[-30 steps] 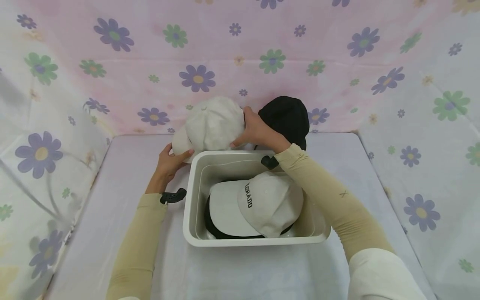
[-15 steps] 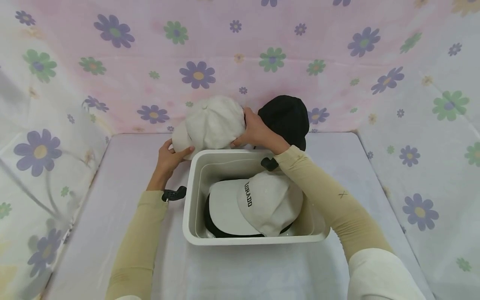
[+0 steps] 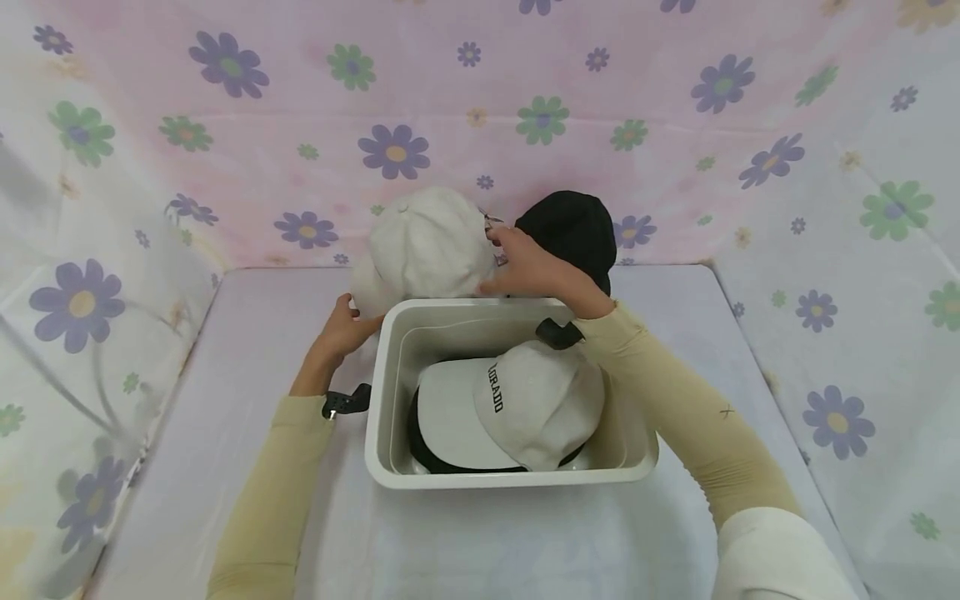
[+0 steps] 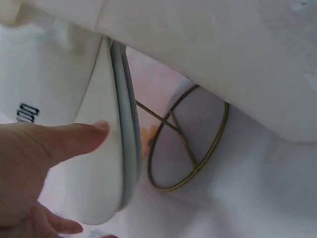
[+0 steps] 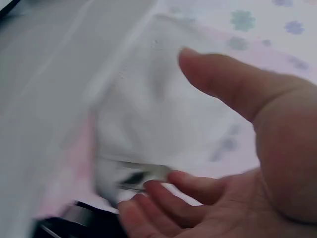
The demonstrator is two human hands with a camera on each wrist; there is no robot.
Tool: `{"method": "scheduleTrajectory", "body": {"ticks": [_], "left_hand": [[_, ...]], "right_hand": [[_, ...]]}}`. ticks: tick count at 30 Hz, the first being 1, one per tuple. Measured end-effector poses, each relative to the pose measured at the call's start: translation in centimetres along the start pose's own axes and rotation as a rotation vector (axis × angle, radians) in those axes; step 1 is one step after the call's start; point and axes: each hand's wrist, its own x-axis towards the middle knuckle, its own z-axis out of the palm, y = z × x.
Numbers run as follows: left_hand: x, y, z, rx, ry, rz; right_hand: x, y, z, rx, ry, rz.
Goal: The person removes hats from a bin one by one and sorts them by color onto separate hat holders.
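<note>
A white baseball cap (image 3: 431, 242) with dark lettering at its front stands against the back wall, brim to the left. My left hand (image 3: 341, 333) is at the brim, thumb and fingers spread; in the left wrist view the straight thumb (image 4: 79, 139) overlaps the brim (image 4: 116, 163). My right hand (image 3: 536, 267) is just right of the crown, fingers parted and holding nothing. The right wrist view, blurred, shows the cap's back strap (image 5: 143, 173) by the fingertips. Behind the right hand is a black cap (image 3: 573, 233), partly hidden.
A white plastic bin (image 3: 517, 479) stands in front of the caps; inside lie a white lettered cap (image 3: 540, 408) and something black under it. A brass wire ring stand (image 4: 218, 144) shows below the brim. Flowered cloth walls (image 3: 480, 92) enclose the table (image 3: 247, 350).
My right hand has let go of the white cap's crown and drawn right. My left hand has loosened from the brim and dropped slightly. The cap has shifted slightly.
</note>
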Motion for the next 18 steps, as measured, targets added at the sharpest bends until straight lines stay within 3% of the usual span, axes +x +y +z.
{"method": "scheduleTrajectory", "body": {"ticks": [2,5,7,13,18], "left_hand": [[-0.5,0.3,-0.1,0.144,0.014,0.034],[-1.5,1.1,-0.6,0.314,0.088,0.123],[-2.3,2.0,-0.9,0.373,0.152,0.19],[-5.3,6.8,-2.2,0.326,0.271,0.407],[-7.5,10.9,-1.5,0.257,0.318,0.759]], "right_hand": [[-1.7,-0.9,-0.8,-0.053,-0.028,0.012],[-4.7,-2.5,-1.9,-0.083,-0.035,-0.009],[-6.8,-3.5,-2.6,-0.098,-0.016,-0.035],[-14.1,-5.0,-3.7,-0.126,0.071,-0.072],[-19.2,-4.6,-3.6,-0.141,0.162,-0.039]]}}
